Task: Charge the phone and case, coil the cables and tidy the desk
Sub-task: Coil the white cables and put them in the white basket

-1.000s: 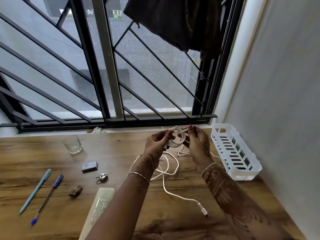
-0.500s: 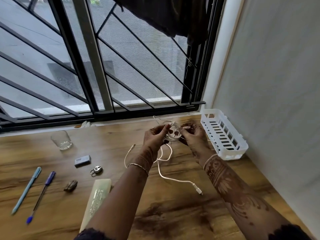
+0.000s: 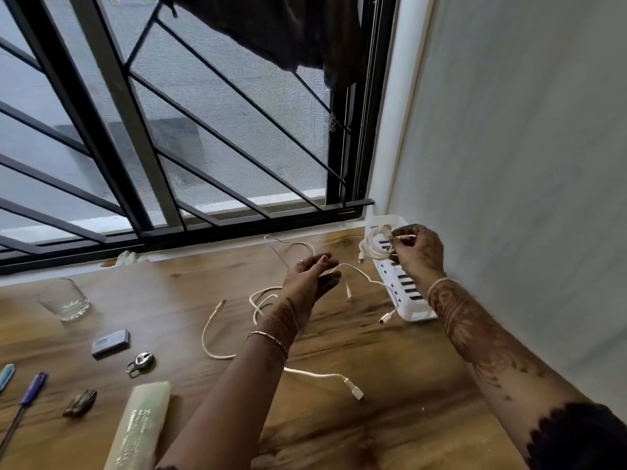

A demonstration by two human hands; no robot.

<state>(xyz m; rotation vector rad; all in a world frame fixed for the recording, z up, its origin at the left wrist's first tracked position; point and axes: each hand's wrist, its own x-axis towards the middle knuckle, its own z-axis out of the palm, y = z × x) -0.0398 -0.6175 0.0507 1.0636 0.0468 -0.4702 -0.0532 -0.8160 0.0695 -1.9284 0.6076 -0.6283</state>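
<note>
My right hand (image 3: pixel 419 252) holds a small coil of white cable (image 3: pixel 373 247) above the far end of the white slotted basket (image 3: pixel 412 312) by the wall. My left hand (image 3: pixel 310 278) hovers over the desk with fingers spread, and a loose white cable (image 3: pixel 359 276) drapes across its fingers. More white cables lie tangled on the wooden desk (image 3: pixel 339 351), one ending in a plug (image 3: pixel 354 391) near the front, another in a plug (image 3: pixel 385 318) beside the basket.
On the left of the desk stand a glass (image 3: pixel 66 300), a small grey box (image 3: pixel 110 342), a padlock (image 3: pixel 140 362), two pens (image 3: pixel 20 401), a small brown object (image 3: pixel 79 403) and a pale flat case (image 3: pixel 140 429). Window bars run behind; the wall is at the right.
My right hand has carried the coiled cable right, over the basket. My left hand has let go of the coil and opened. The view has turned right and down.
</note>
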